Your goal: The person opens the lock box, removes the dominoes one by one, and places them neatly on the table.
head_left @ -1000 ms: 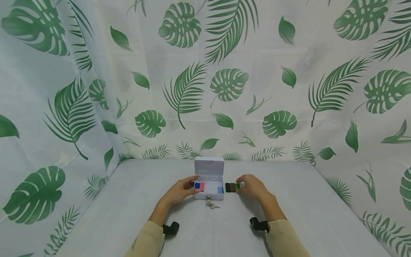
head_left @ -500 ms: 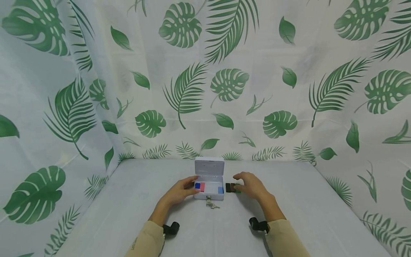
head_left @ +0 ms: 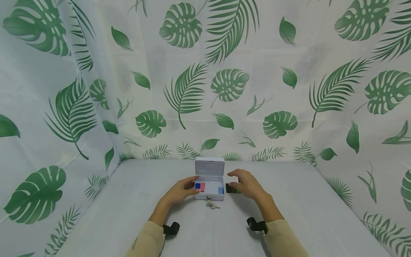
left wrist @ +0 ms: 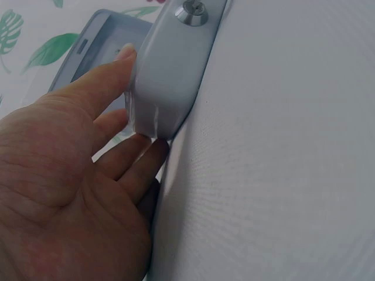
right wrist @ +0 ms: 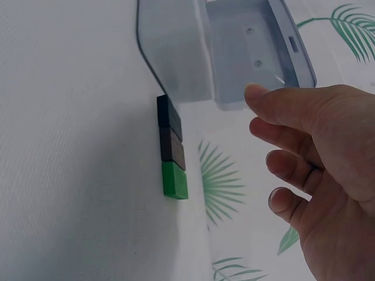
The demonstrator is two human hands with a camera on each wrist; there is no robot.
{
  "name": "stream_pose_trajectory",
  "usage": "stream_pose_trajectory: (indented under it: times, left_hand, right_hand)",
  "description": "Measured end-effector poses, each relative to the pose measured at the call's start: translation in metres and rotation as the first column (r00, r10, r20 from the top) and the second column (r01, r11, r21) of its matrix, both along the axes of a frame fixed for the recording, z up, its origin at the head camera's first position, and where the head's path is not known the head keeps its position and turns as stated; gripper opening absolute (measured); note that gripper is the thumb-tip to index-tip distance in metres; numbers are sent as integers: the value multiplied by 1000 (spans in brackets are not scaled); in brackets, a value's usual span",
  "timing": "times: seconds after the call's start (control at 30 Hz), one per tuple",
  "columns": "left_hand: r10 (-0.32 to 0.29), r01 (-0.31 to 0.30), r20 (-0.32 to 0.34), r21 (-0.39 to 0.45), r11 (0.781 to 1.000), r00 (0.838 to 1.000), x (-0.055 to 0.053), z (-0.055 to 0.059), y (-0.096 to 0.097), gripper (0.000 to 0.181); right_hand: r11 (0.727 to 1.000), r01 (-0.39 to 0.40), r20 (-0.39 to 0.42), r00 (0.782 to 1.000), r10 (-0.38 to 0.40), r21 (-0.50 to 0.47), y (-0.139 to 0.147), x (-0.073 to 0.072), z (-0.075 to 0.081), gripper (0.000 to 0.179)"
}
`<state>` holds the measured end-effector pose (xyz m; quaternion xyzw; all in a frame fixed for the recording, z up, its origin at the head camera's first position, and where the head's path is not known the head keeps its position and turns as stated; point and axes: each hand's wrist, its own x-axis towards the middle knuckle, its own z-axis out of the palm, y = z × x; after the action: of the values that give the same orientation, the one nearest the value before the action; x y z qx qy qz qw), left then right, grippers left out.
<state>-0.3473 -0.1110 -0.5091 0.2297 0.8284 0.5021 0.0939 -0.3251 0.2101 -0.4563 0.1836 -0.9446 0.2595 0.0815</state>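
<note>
A small white cash box (head_left: 200, 196) stands on the table, lid (head_left: 209, 167) raised. My left hand (head_left: 178, 191) holds its left end, thumb at the rim, other fingers along the outside wall. Inside the box lie a dark blue block (head_left: 197, 186), a pink block (head_left: 202, 187) and a light blue block (head_left: 220, 190). To the right of the box, my right hand (head_left: 248, 184) hovers with loosely bent fingers and nothing between them. In the right wrist view, black (right wrist: 169, 115), dark brown (right wrist: 172, 146) and green (right wrist: 174, 180) blocks form a row beside the box; the head view partly hides them.
Keys (head_left: 213, 205) hang from the lock at the box's front and lie toward the near side. A white cloth (head_left: 154, 171) covers the table. Behind it hangs a leaf-patterned curtain (head_left: 237, 125).
My right hand has moved left over the row of blocks toward the box, with thumb and index finger spreading apart. My left hand keeps its hold on the cash box.
</note>
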Motion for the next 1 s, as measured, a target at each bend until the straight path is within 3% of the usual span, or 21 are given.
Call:
stream_pose_trajectory:
  times: [0.4, 1.0]
  left_hand:
    - [4, -5, -3, -8, 1000, 1000, 1, 1, 0, 70]
    - [11, -11, 11, -13, 1000, 1000, 1, 1, 0, 70]
  right_hand:
    - [999, -43, -17, 999, 42, -22, -9, 1, -1, 36]
    - [996, -66, 37, 997, 68, -58, -25, 3, -2, 34]
